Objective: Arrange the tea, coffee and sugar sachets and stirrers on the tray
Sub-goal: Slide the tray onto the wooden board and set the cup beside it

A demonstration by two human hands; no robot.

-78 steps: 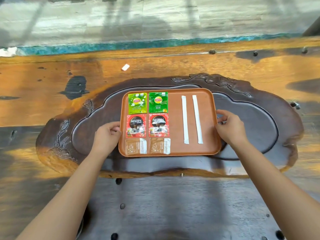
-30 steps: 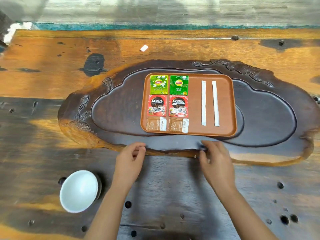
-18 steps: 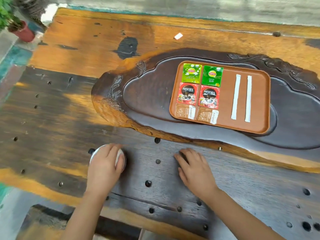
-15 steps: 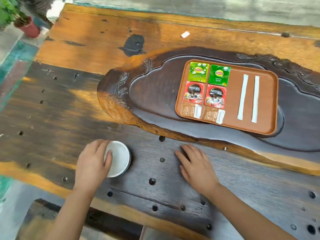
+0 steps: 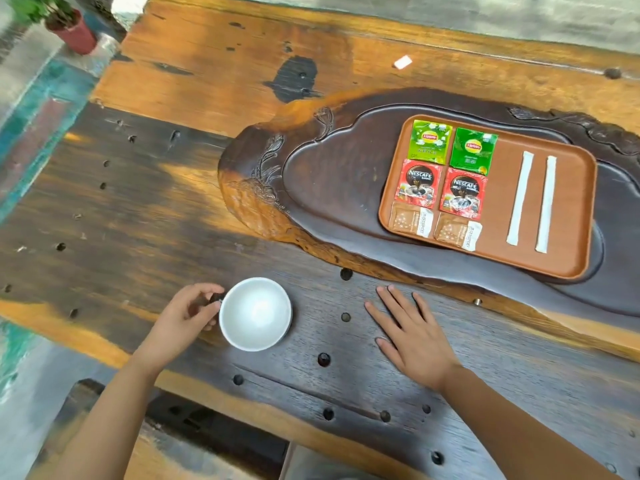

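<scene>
An orange-brown tray lies on a dark carved tea board at the right. On its left half two green tea sachets sit at the far end, two red coffee sachets below them, and two brown sugar sachets nearest me. Two white wrapped stirrers lie side by side on the right half. My left hand grips the left rim of a white bowl on the table. My right hand rests flat on the table, fingers spread, short of the board.
The wooden table has many small round holes around my hands. A small white scrap lies beyond the board. A red plant pot stands off the table's far left corner. The table's near edge runs just under my forearms.
Both hands left the tray's sides and came back to the table's near part. My view swung left. My left hand reached the white bowl and now holds its rim; my right hand lies flat.
</scene>
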